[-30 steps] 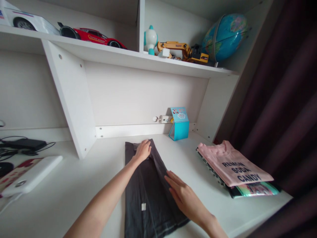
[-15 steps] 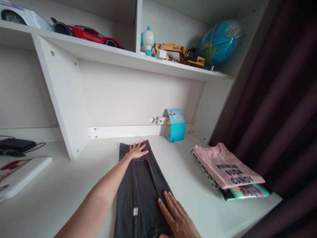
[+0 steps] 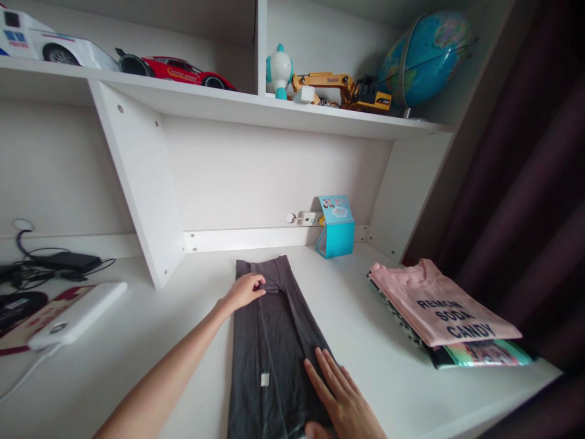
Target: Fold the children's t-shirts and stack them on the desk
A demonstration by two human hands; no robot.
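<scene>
A dark grey garment [image 3: 274, 341] lies folded into a long strip on the white desk [image 3: 356, 305], with a small white label near its lower middle. My left hand [image 3: 244, 291] rests on the strip's far left edge, its fingers curled and pinching the cloth near the top. Flat on the garment's near right edge lies my right hand [image 3: 340, 399], fingers stretched out and together.
A pink folded shirt [image 3: 441, 308] tops a stack of clothes at the right. A blue desk calendar [image 3: 337, 227] stands at the back. A white device [image 3: 77, 313] and cables lie left. Toy cars, an excavator and a globe [image 3: 425, 55] sit on the shelf above.
My left hand has drawn back from the garment's top edge and closed from flat into a pinch on the cloth. My right hand has slid toward me along the right edge.
</scene>
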